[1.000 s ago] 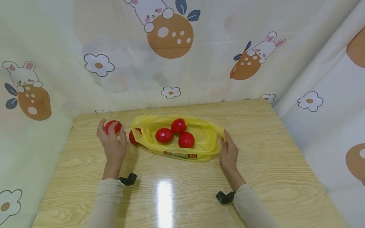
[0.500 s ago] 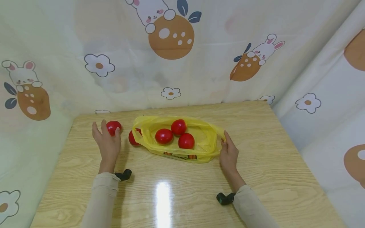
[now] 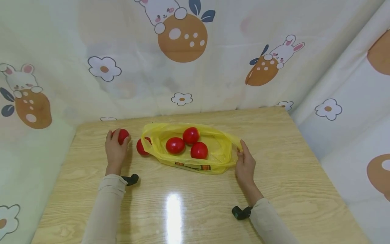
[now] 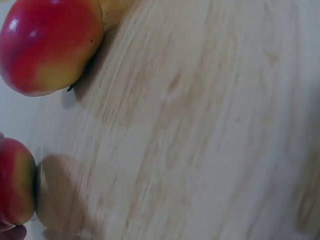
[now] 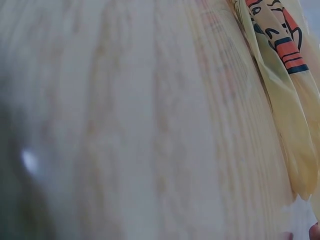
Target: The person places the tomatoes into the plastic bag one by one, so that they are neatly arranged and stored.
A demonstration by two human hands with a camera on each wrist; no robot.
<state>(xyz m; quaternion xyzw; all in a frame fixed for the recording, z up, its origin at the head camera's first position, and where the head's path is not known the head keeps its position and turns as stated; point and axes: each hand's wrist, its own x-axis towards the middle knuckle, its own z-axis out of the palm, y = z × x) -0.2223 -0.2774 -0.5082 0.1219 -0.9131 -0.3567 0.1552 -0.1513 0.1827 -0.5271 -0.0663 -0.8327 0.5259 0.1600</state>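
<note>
At the left, my left hand has its fingers and thumb around a red apple on the table. In the left wrist view this apple, red with yellow, shows between fingertips at the edge. Another red apple lies just right of the hand, partly covered by the yellow plastic bag. The bag lies wide-mouthed, with three red apples inside. My right hand pinches the right end of the bag's rim. The right wrist view shows the printed bag side and only slivers of fingers.
The wooden table ends at a patterned curtain behind and at both sides. Black wrist cameras stick out inward from both sleeves. A bright light reflection lies on the table in front.
The left hand first withdrew from the left apple with spread fingers, then came back and closed around it. The right hand and the bag have stayed practically still.
</note>
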